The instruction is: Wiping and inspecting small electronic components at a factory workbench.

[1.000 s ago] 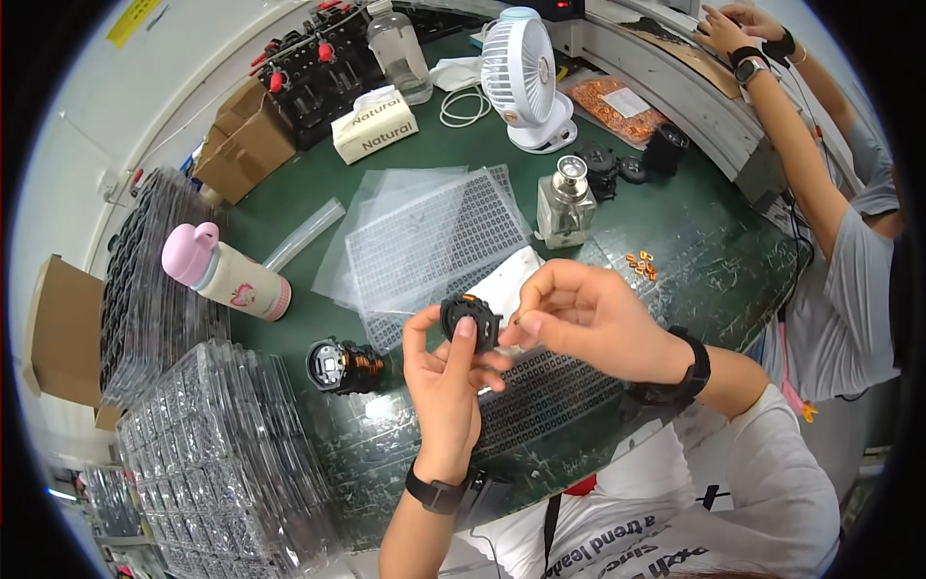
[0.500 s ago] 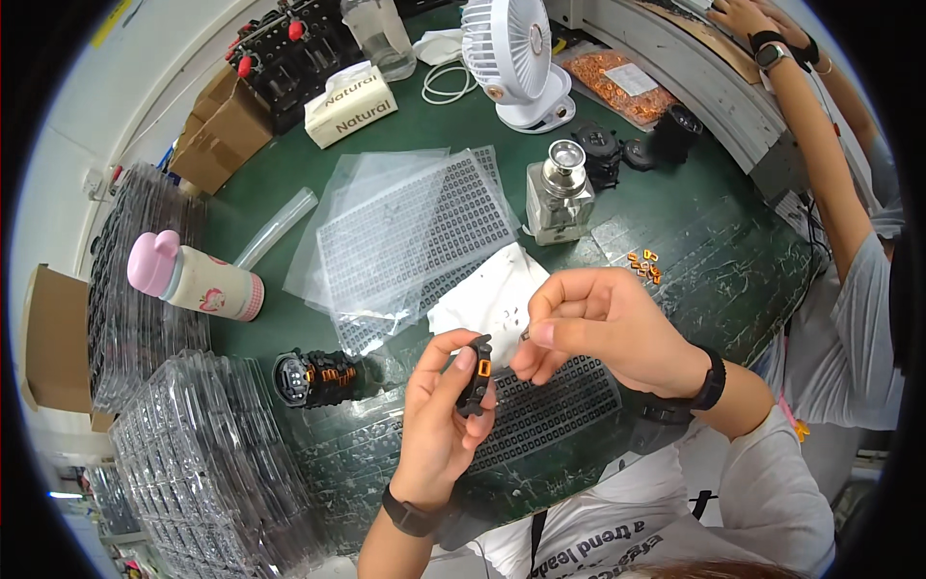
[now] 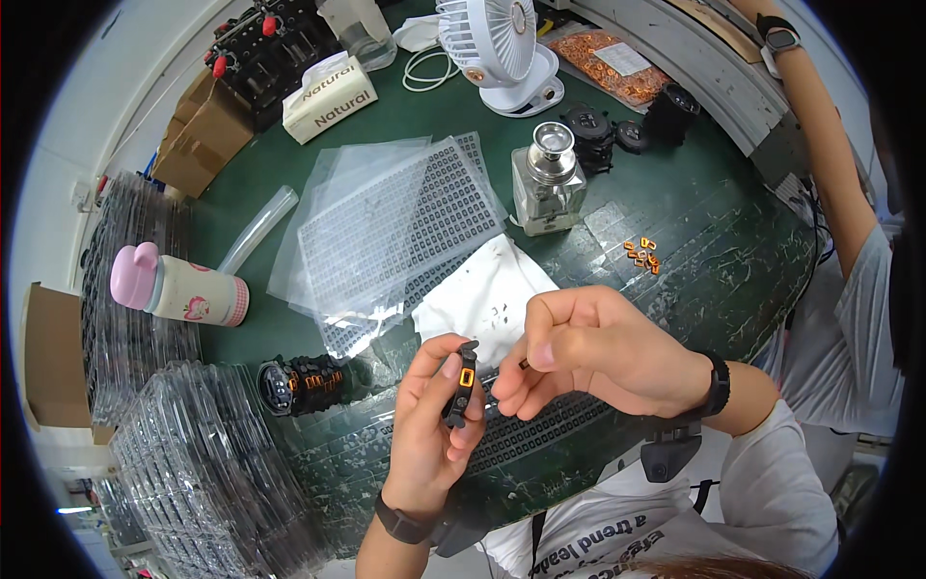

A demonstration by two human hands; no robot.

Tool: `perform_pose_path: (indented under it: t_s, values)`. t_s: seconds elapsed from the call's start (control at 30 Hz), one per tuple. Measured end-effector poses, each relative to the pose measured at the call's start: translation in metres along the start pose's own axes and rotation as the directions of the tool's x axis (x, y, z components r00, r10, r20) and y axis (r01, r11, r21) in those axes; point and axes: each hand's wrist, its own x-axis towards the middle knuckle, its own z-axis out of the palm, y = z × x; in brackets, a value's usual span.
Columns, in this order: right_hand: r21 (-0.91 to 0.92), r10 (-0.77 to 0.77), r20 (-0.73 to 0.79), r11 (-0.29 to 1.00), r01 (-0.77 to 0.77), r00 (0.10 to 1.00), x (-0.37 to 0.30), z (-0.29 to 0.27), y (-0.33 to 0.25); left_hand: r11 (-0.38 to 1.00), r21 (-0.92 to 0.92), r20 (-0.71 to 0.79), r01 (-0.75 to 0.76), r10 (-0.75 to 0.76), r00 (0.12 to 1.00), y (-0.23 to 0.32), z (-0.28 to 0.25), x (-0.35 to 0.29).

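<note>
My left hand (image 3: 424,434) pinches a black watch case (image 3: 457,403) on its edge, with an orange rectangular ring (image 3: 467,377) showing on its side. Just to the right, my right hand (image 3: 612,352) has thumb and forefinger pressed together on a tiny dark piece (image 3: 524,365), too small to name. A slight gap parts the two hands. Beyond them lies a white cloth (image 3: 473,294) with dark specks. Under my right hand is a sheet of small black rectangular outlines (image 3: 550,429). A stack of black watch cases with orange rings (image 3: 313,384) lies to the left.
Clear plastic trays (image 3: 207,463) are piled at left beside a pink-capped bottle (image 3: 188,288). Printed sheets (image 3: 395,222), a glass dispenser bottle (image 3: 550,188), loose orange rings (image 3: 644,255) and a white fan (image 3: 497,48) occupy the green table. Another person's arm (image 3: 820,125) reaches in at right.
The whole view has shifted a little, so the table things sit further left. My left hand has tilted the watch case slightly; my right hand keeps its pinch close by.
</note>
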Motion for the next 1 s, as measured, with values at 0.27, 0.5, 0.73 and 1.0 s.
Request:
perform_pose_path:
  t_s: [0.27, 0.5, 0.73, 1.0]
  values:
    - [0.042, 0.062, -0.025, 0.997, -0.061, 0.998, 0.001, 0.0, 0.003, 1.0, 0.002, -0.016, 0.01, -0.01, 1.0, 0.0, 0.002, 0.0]
    - [0.198, 0.159, 0.043, 0.966, -0.165, 0.986, 0.002, 0.001, 0.004, 1.0, 0.026, -0.02, 0.016, -0.015, 1.0, 0.0, 0.003, 0.0]
    - [0.341, 0.186, 0.237, 0.903, -0.26, 0.954, 0.0, -0.002, 0.013, 0.999, 0.04, 0.03, 0.001, -0.002, 1.0, -0.002, -0.003, 0.001]
    - [0.365, 0.149, 0.322, 0.891, -0.268, 0.935, -0.002, 0.001, 0.013, 0.998, 0.058, 0.047, -0.013, 0.011, 0.999, -0.003, -0.003, 0.001]
